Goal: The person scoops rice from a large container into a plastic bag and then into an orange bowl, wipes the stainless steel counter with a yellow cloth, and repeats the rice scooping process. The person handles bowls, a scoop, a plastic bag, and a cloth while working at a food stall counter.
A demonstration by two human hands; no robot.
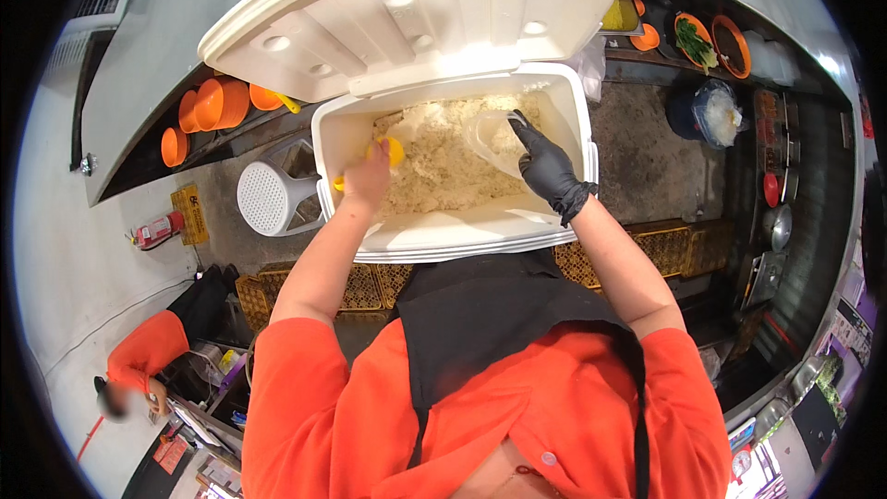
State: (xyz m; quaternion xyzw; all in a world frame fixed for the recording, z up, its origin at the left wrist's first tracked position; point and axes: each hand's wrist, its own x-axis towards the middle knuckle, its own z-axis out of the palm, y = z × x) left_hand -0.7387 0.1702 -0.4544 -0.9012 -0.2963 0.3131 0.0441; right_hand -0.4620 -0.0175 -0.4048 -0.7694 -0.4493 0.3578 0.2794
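Note:
A large white insulated cooler box (pixel 454 239) stands before me, its lid (pixel 429 21) raised. Pale cooked rice, by its look, (pixel 443 166) covers its bottom. My bare left hand (pixel 369 177) is closed on a yellow plastic scoop (pixel 396 152) over the rice, at the left; the handle end shows beyond my fist. In a black glove, my right hand (pixel 547 163) holds a clear plastic container (pixel 490 145) by its rim, above the rice at the right. The container's contents cannot be made out.
Left of the box stands a white plastic stool (pixel 267 197). Orange bowls (pixel 223 104) line the shelf at upper left. At upper right are a bowl of leafy greens (pixel 693 40) and a metal tray (pixel 632 17). A co-worker in an orange shirt (pixel 149 346) is at lower left.

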